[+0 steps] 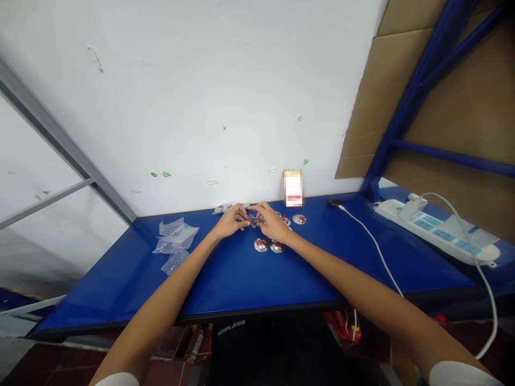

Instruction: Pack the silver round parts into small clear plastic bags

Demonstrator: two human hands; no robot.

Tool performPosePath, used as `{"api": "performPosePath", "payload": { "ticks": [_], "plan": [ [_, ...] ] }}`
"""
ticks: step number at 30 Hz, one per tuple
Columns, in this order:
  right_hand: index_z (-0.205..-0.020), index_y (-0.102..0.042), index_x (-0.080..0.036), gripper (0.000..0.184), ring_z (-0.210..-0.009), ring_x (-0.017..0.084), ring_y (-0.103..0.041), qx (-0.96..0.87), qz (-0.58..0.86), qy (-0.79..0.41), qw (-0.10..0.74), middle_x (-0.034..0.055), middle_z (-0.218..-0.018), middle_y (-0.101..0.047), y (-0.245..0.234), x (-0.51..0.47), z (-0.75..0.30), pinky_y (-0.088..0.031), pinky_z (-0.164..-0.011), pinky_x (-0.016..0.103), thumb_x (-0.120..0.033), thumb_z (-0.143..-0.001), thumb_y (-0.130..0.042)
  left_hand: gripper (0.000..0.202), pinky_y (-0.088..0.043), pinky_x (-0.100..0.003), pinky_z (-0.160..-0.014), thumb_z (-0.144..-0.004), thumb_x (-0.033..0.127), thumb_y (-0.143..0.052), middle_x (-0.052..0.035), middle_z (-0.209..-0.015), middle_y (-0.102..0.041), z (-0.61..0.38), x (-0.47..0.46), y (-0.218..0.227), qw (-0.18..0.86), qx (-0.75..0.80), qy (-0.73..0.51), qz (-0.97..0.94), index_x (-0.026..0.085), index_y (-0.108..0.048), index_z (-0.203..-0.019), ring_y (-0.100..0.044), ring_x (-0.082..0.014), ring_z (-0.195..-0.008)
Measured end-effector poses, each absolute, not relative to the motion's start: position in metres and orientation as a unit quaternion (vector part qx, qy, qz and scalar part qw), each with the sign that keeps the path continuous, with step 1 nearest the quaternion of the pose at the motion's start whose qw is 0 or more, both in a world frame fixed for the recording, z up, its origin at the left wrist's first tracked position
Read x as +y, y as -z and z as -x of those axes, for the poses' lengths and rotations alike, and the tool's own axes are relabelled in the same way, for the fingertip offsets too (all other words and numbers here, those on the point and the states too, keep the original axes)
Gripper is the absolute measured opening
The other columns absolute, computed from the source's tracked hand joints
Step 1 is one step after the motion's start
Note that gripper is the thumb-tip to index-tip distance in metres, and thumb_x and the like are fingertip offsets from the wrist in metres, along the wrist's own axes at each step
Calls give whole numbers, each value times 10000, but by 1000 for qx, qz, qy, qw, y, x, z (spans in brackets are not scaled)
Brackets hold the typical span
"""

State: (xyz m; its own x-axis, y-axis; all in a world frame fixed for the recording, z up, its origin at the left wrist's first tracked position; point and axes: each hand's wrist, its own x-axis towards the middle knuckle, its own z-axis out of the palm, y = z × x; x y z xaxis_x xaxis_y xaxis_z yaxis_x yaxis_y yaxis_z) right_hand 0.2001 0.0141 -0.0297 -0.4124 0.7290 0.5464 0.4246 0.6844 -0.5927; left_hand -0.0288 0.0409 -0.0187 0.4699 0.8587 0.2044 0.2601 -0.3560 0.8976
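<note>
Pinching small piece (253,219) (blurred): left hand (231,221), right hand (272,221) | discs (269,245) near | bags (175,242) left

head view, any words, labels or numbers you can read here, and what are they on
"MRSOS Tebiqel", or close to it, small and upside down: white print on the dark object below the blue table's front edge.
Card against the wall: blurred, unreadable.
Round badges near the hands: red marks, too small to read.
Power strip: no readable text.

Over the blue bench (241,279), the left hand (231,221) and right hand (271,221) meet on a small clear packet (253,219). Round silver discs (269,245) lie just beside the right hand; empty plastic bags (175,241) lie left of the hands.
</note>
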Motion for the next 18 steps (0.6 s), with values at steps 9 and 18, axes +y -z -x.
{"api": "performPosePath", "payload": {
  "ticks": [9, 18],
  "plan": [
    [-1225, -755, -271, 465, -992, 208, -700, -816, 286, -274, 422, 38, -1151, -721, 24, 21, -210, -582, -916, 361, -12, -842, -702, 419, -608, -313, -703, -895, 525, -803, -73, -904, -759, 32, 35, 3, 444, 344, -265, -783, 154, -737, -1078, -715, -191, -785],
    [-1371, -581, -243, 439, -1130, 263, -670, -792, 334, -138, 492, 96, -1240, -654, 24, 23, -213, -551, -1038, 458, -180, -961, -724, 287, -532, -300, -679, -886, 461, -783, -62, -878, -788, 61, 44, -25, 213, 462, -412, -756, 183, -770, -956, -694, -201, -738]
  ]
}}
